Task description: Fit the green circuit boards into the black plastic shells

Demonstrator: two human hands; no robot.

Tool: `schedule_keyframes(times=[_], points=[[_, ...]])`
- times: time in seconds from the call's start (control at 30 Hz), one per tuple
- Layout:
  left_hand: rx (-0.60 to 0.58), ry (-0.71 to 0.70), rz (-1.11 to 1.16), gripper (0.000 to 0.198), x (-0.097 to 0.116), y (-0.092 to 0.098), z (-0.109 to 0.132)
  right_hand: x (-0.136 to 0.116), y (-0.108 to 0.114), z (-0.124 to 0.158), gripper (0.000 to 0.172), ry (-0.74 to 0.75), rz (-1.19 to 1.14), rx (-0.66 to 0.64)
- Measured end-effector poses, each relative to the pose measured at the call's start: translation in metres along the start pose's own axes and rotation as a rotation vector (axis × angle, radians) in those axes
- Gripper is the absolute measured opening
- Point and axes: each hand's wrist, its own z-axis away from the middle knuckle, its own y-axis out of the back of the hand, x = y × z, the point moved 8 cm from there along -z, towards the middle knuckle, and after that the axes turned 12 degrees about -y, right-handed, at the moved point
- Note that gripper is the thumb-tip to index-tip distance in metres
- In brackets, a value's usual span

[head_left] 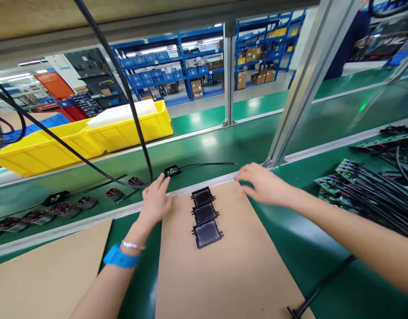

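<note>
Glossy green bench [273, 223]; black cable [132, 104] hung across; three rectangular black trays [205, 213] lay on brown board [217, 279]. Left hand [156, 199] was spread; right hand [261, 184] curled, hold unclear.

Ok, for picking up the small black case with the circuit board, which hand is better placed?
Left, most likely. The left hand is close beside the black case, while the right hand is over by the far right corner of the cardboard, nearer the loose end of the thin cable.
</note>
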Motion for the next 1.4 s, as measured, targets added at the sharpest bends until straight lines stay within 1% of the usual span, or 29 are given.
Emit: schedule_keyframes(times=[0.03,0.07,0.13,0.17,0.2,0.27,0.33,0.37,0.43,0.5,0.57,0.6,0.63,0.7,0.73,0.8,0.83,0.9,0.97,1.0,1.07,1.13,1.2,1.23,1.27,1.33,1.37,1.4], points=[[-0.008,-0.029,0.034,0.047,0.017,-0.001,0.015,-0.017,-0.007,0.028,0.017,0.08,-0.126,-0.1],[-0.023,-0.067,0.071,0.044,0.036,-0.001,0.031,-0.034,-0.014,0.057,0.011,0.146,-0.244,-0.228],[-0.072,-0.169,0.167,0.039,0.077,-0.002,0.059,-0.066,-0.029,0.113,0.005,0.219,-0.384,-0.457],[-0.092,-0.225,0.222,0.038,0.098,-0.003,0.071,-0.078,-0.035,0.136,0.013,0.228,-0.396,-0.513],[-0.101,-0.268,0.275,0.036,0.116,-0.004,0.082,-0.089,-0.041,0.156,0.017,0.247,-0.379,-0.528],[-0.094,-0.307,0.355,0.028,0.143,-0.007,0.101,-0.102,-0.05,0.18,0.018,0.255,-0.32,-0.47],[-0.086,-0.298,0.4,0.022,0.159,-0.01,0.116,-0.107,-0.057,0.192,0.018,0.239,-0.28,-0.418],[-0.09,-0.295,0.422,0.024,0.165,-0.011,0.123,-0.108,-0.06,0.194,0.018,0.228,-0.281,-0.42],[-0.087,-0.304,0.489,0.026,0.177,-0.006,0.135,-0.107,-0.06,0.194,0.017,0.182,-0.309,-0.469],[-0.069,-0.306,0.619,0.027,0.187,0.005,0.142,-0.104,-0.054,0.188,0.015,0.128,-0.358,-0.515],[-0.098,-0.27,0.789,0.038,0.196,0.013,0.146,-0.102,-0.042,0.178,0.013,0.102,-0.426,-0.494],[-0.147,-0.232,0.847,0.042,0.2,0.013,0.146,-0.101,-0.036,0.173,0.011,0.096,-0.457,-0.466],[-0.208,-0.187,0.863,0.04,0.203,0.012,0.147,-0.099,-0.031,0.168,0.009,0.093,-0.486,-0.439],[-0.297,-0.098,0.778,0.023,0.205,0.008,0.148,-0.095,-0.027,0.16,0.009,0.066,-0.525,-0.42],[-0.313,-0.066,0.71,0.018,0.205,0.007,0.148,-0.094,-0.028,0.157,0.01,0.046,-0.527,-0.425],[-0.29,-0.037,0.606,0.017,0.205,0.007,0.146,-0.099,-0.031,0.154,0.015,0.027,-0.49,-0.424],[-0.268,-0.026,0.582,0.015,0.205,0.007,0.144,-0.105,-0.033,0.152,0.018,0.028,-0.429,-0.406],[-0.226,-0.011,0.577,0.011,0.204,0.006,0.14,-0.122,-0.035,0.149,0.022,0.055,-0.226,-0.341],[-0.199,0.012,0.615,0.014,0.2,0.007,0.135,-0.143,-0.033,0.145,0.026,0.115,-0.032,-0.261],[-0.201,0.036,0.645,0.014,0.197,0.007,0.133,-0.152,-0.031,0.143,0.028,0.156,0.016,-0.229],[-0.235,0.102,0.699,0.011,0.186,0.007,0.131,-0.165,-0.026,0.138,0.032,0.264,0.013,-0.19],[-0.293,0.158,0.722,0.012,0.174,0.008,0.132,-0.165,-0.02,0.132,0.029,0.371,-0.032,-0.164],[-0.337,0.156,0.704,0.011,0.165,0.011,0.133,-0.158,-0.02,0.123,0.018,0.44,-0.057,-0.164],[-0.339,0.138,0.68,0.009,0.162,0.012,0.134,-0.152,-0.023,0.118,0.014,0.459,-0.07,-0.179],[-0.332,0.118,0.644,0.018,0.16,0.013,0.135,-0.147,-0.027,0.113,0.011,0.471,-0.088,-0.21],[-0.321,0.08,0.559,0.049,0.158,0.012,0.138,-0.141,-0.038,0.106,0.008,0.496,-0.133,-0.309],[-0.331,0.065,0.527,0.059,0.158,0.008,0.141,-0.14,-0.044,0.104,0.009,0.506,-0.155,-0.364],[-0.354,0.054,0.506,0.062,0.159,0.003,0.143,-0.139,-0.049,0.103,0.011,0.511,-0.172,-0.413]])
